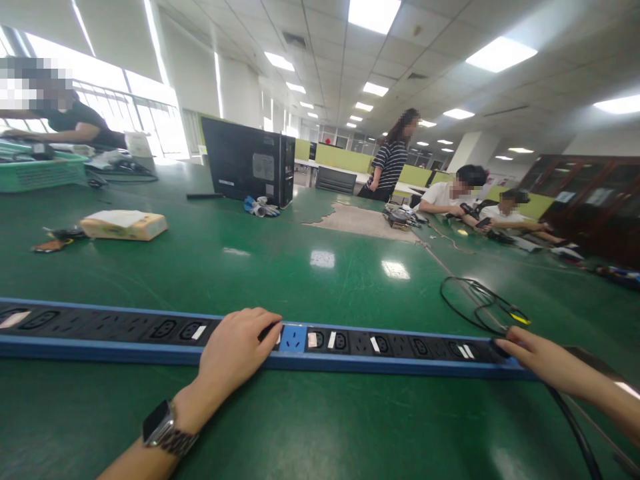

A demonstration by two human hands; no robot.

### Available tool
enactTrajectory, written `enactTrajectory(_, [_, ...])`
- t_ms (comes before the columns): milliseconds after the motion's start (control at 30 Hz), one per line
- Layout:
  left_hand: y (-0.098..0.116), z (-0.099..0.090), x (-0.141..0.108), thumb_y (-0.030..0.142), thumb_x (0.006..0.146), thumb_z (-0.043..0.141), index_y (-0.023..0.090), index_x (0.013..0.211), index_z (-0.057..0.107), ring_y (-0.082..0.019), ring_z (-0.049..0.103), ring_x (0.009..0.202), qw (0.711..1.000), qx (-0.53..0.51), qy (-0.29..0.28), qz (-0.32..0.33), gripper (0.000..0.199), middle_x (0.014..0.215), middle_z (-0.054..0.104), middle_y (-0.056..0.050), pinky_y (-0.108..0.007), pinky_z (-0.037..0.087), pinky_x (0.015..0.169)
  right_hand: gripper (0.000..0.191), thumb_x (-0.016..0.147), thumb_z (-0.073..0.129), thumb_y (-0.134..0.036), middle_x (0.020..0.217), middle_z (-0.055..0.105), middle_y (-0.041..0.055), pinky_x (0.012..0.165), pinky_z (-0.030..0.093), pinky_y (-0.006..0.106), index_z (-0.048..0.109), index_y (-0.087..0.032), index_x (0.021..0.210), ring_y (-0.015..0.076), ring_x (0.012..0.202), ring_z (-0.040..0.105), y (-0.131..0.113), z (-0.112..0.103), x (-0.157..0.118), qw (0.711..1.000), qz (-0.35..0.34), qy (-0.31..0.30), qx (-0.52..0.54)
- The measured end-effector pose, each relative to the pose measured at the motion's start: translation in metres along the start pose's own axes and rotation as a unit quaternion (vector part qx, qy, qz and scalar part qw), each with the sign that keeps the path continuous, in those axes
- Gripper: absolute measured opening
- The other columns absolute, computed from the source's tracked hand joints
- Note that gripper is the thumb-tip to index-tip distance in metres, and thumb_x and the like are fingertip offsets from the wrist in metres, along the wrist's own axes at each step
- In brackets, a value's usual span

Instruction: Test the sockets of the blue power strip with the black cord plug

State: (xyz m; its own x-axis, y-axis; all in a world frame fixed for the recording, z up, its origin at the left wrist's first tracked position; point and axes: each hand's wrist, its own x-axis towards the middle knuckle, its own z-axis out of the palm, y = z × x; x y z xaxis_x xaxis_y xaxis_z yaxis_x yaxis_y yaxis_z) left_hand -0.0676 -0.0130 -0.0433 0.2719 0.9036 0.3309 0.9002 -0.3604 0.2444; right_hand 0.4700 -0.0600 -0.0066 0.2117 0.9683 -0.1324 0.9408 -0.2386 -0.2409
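A long blue power strip [320, 362] with black sockets lies across the green table in front of me. My left hand [240, 347], a watch [161, 424] on its wrist, rests over the strip left of the blue socket [293, 339], its fingers curled on a small black piece I cannot make out. At the strip's right end, my right hand [533, 353] has its fingertips closed on a black part, perhaps a plug, by the last socket. A black cable [575, 427] runs from there toward the lower right.
Beyond the strip are a tissue pack [125, 225], a black computer case [250, 163], gloves [261, 207], a green basket [43, 173] and a coiled black cable [470, 300]. People sit at the far left and right; one stands behind.
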Motion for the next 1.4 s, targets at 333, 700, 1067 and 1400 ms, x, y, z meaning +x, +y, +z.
enactTrajectory(333, [0.0, 0.0, -0.001, 0.04, 0.09, 0.042, 0.023, 0.098, 0.07, -0.022, 0.063, 0.091, 1.0, -0.01, 0.013, 0.003, 0.034, 0.096, 0.072, -0.004, -0.037, 0.045, 0.084, 0.036, 0.085, 0.035, -0.051, 0.07, 0.062, 0.0065, 0.068, 0.04, 0.034, 0.054, -0.024, 0.069, 0.0253, 0.071, 0.06, 0.018, 0.004, 0.008, 1.0, -0.003, -0.013, 0.002])
enactTrajectory(700, [-0.001, 0.001, -0.001, 0.039, 0.09, 0.042, 0.024, 0.099, 0.07, -0.022, 0.063, 0.091, 1.0, -0.01, 0.011, 0.004, 0.033, 0.096, 0.072, -0.004, -0.038, 0.045, 0.084, 0.038, 0.085, 0.034, -0.051, 0.07, 0.063, 0.0072, 0.069, 0.04, 0.035, 0.053, -0.024, 0.068, 0.0261, 0.071, 0.06, 0.023, 0.003, 0.01, 1.0, 0.003, -0.013, -0.018])
enactTrajectory(1067, [0.0, 0.0, -0.001, 0.041, 0.09, 0.042, 0.024, 0.098, 0.07, -0.022, 0.063, 0.091, 1.0, -0.017, 0.012, 0.001, 0.034, 0.096, 0.072, -0.004, -0.037, 0.045, 0.084, 0.028, 0.087, 0.038, -0.041, 0.071, 0.063, 0.0078, 0.067, 0.038, 0.033, 0.05, -0.023, 0.069, 0.0263, 0.073, 0.061, 0.014, 0.007, 0.015, 0.998, -0.007, 0.004, -0.066])
enactTrajectory(1400, [-0.001, 0.0, -0.001, 0.04, 0.091, 0.041, 0.024, 0.1, 0.069, -0.022, 0.062, 0.092, 1.0, -0.007, 0.008, 0.002, 0.034, 0.097, 0.071, -0.004, -0.038, 0.045, 0.084, 0.031, 0.09, 0.039, -0.035, 0.078, 0.067, 0.0126, 0.069, 0.038, 0.034, 0.056, -0.02, 0.068, 0.0277, 0.076, 0.063, 0.007, 0.0, 0.022, 0.995, 0.018, -0.033, -0.098])
